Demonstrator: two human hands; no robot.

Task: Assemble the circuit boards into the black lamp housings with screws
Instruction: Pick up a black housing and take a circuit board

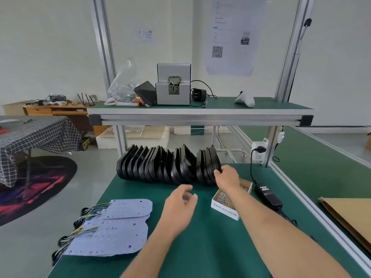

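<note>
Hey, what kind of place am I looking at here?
Most likely a small electronics assembly workstation: a green-matted bench on an aluminium frame, a row of black lamp housings, stacked circuit boards, an open box of screws and a grey machine, probably a screw feeder, on the shelf.

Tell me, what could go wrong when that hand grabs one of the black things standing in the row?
The black lamp housings stand on edge, leaning on each other. As the right hand pulls the end one, its neighbours might tip over like dominoes. That arm also reaches across the open box of screws, so it could bump the box and spill them. The left hand hovers, holding nothing, so nothing steadies the row.
</note>
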